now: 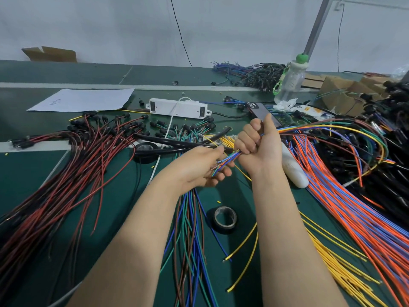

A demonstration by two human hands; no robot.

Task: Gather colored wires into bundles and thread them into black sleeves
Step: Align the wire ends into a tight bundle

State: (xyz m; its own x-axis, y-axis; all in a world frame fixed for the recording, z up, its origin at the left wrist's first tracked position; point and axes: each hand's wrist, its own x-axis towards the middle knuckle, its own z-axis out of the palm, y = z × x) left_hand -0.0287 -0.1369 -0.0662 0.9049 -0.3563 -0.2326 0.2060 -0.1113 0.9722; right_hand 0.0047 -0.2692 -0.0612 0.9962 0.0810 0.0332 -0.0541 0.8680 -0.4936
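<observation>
Now both hands are up over the green table (33,173), close together in the middle. The right hand (259,147) is closed in a fist round the wire bundle (228,159), with its thumb sticking up. The left hand (199,167) is just beside it, and its curled fingers pinch the near ends of the same bundle. The bundle has blue, orange, green and yellow wires. Past the right hand, it bends away in a big curve to the right.

The black sleeves (177,142) lie flat on the table, just left of the hands and a bit farther away. No wires are in them.

Under the left arm lie loose blue, green and brown wires (190,240). A black tape roll (224,220) sits between the arms. Red and black wires (66,169) fill the left side. Orange and blue wires (354,207) and yellow wires (332,262) lie on the right. Far back are a white box (178,108), a sheet of paper (84,99) and a bottle (290,83).
</observation>
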